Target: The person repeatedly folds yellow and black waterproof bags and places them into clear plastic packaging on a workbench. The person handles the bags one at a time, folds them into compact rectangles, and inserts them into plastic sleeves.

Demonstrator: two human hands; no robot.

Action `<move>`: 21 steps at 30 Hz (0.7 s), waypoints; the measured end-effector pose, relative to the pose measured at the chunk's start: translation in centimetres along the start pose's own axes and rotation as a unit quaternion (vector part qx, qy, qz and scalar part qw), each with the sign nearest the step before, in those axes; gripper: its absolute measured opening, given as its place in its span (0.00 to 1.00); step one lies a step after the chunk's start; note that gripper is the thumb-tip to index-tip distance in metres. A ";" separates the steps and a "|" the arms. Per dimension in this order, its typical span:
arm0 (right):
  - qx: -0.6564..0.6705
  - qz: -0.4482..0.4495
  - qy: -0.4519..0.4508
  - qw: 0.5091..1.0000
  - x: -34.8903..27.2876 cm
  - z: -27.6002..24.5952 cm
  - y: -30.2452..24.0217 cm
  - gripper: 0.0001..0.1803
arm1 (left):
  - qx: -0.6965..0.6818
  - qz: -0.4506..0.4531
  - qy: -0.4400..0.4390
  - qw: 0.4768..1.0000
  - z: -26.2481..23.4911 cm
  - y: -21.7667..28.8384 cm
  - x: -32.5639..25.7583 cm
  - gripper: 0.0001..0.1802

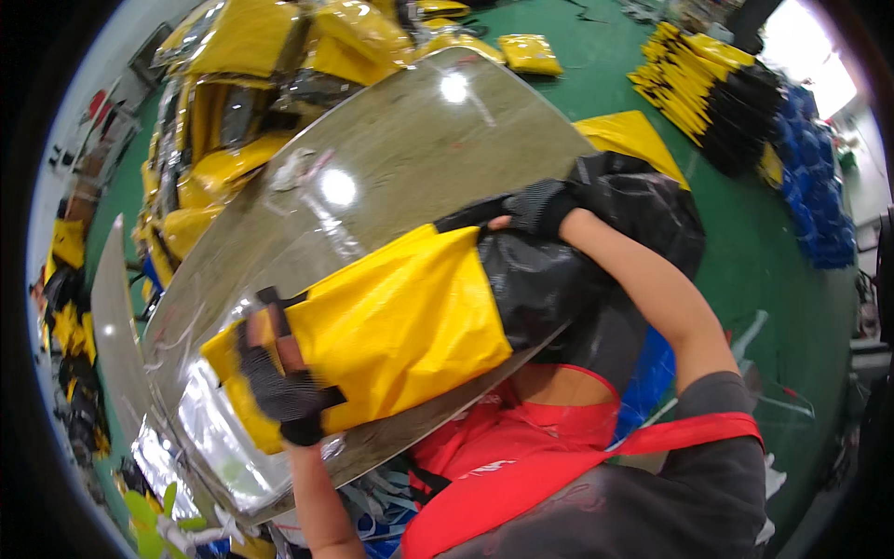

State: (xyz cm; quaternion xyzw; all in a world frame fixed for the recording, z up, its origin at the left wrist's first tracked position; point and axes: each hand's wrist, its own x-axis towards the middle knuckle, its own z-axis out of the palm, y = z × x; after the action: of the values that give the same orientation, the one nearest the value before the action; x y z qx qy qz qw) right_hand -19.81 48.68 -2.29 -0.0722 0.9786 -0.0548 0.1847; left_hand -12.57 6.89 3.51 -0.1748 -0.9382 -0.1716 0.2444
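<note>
A yellow and black bag of shiny coated fabric lies slantwise across the table. Its yellow part is to the left, and its creased black part spills over the right edge. My left hand, in a dark fingerless glove, lies on the yellow end with its fingers stretched out over the fabric. Short black straps show beside it. Along the far edge of the black part, my right hand, also gloved, has its fingers closed on the fabric. The table has a glossy wood-patterned top under clear film.
Yellow bags in clear wrapping are heaped past the table's far left side. On the green floor stand a stack of yellow and black bags and a blue stack at right. A green-leaved object is at lower left.
</note>
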 end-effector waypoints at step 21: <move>-0.023 0.176 0.258 0.950 -10.9 0.5 9.3 0.27 | -0.155 0.203 -0.200 0.946 18.3 20.0 5.7 0.46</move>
State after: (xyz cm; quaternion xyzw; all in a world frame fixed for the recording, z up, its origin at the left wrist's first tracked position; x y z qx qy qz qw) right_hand -10.72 59.51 -0.20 0.1141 0.9909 -0.0159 -0.0692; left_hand -16.32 33.33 -3.83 -0.4277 -0.8744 -0.2234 0.0509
